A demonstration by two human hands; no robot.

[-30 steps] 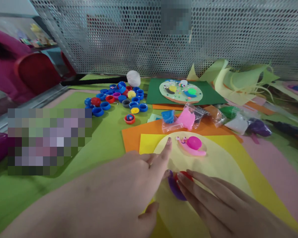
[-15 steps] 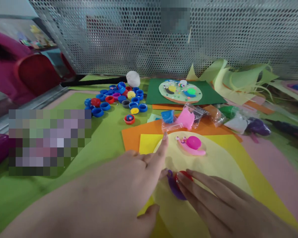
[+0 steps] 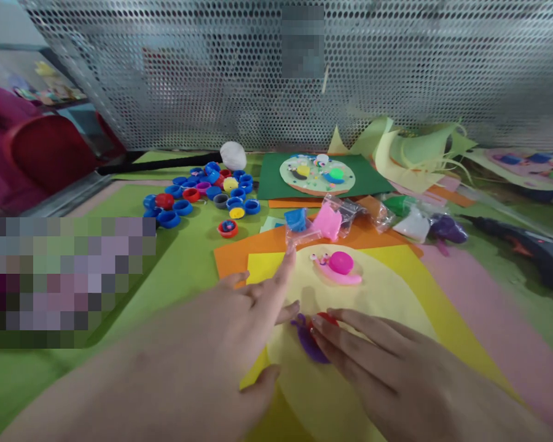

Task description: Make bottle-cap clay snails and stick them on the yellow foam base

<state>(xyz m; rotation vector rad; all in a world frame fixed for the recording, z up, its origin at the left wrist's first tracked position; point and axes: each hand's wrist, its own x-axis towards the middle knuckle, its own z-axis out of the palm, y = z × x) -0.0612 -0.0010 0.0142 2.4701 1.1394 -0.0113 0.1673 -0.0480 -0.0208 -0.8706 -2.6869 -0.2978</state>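
A snail of purple clay (image 3: 311,345) with a red bottle cap (image 3: 326,319) as its shell lies on a pale yellow paper oval (image 3: 382,313). My right hand (image 3: 391,362) rests its outstretched fingertips on the red cap, hiding part of it. Just left of the snail's head is my left hand (image 3: 239,325), its index finger stretched forward and the others apart, gripping nothing. One of its fingertips comes close to the purple feelers; whether they touch I cannot tell. Above both hands on the oval sits a pink clay snail (image 3: 340,270) with googly eyes.
Several bottle caps (image 3: 182,207) are heaped at the back left. Clay bags (image 3: 327,221) lie beyond the oval, a glue gun (image 3: 529,245) at right. A decorated disc (image 3: 317,175) on green card stands before a perforated metal panel (image 3: 239,80). A phone-like blurred item (image 3: 74,282) is left.
The view has shifted slightly, so things appear further left. A left fingertip now shows more clearly beside the purple feelers. My right fingertips stay on the red cap.
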